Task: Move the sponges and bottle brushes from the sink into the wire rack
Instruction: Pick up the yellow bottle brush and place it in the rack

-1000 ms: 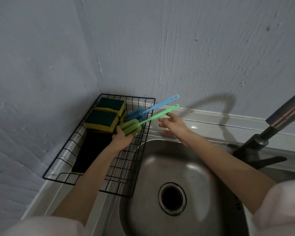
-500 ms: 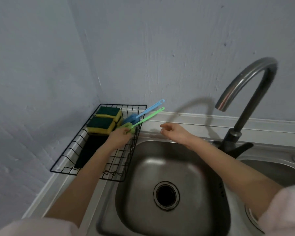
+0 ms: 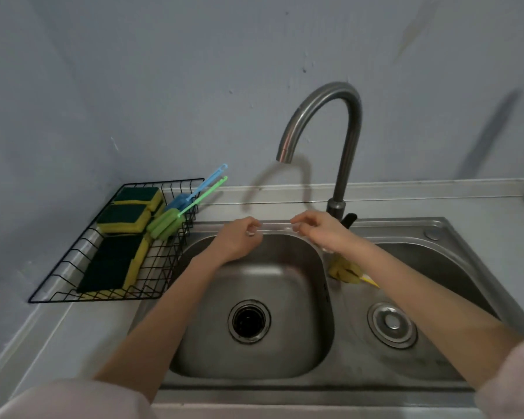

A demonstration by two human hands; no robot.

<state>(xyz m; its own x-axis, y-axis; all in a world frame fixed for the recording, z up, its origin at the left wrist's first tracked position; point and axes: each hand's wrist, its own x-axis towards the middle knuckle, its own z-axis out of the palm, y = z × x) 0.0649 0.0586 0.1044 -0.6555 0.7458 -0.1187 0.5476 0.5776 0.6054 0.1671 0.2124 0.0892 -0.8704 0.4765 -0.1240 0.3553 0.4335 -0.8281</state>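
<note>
The black wire rack (image 3: 58,293) sits on the counter at the left, in the corner. Inside it lie several yellow-and-green sponges (image 3: 124,217), and a green bottle brush (image 3: 165,226) and a blue bottle brush (image 3: 194,195) lean over its right rim with their handles pointing up right. My left hand (image 3: 236,238) hovers over the back of the left sink basin (image 3: 254,352), fingers loosely curled, holding nothing. My right hand (image 3: 321,229) hovers near the faucet base, also with nothing in it. The left basin holds only its drain.
A curved steel faucet (image 3: 342,140) rises behind the divider between the two basins. A yellow object (image 3: 344,270) lies at the back left of the right basin (image 3: 436,297), partly hidden by my right forearm. Grey walls close the left and back.
My left hand has let go of the green brush and drawn back from the rack to above the left basin. My right hand moved right. The view swung right, showing the whole sink.
</note>
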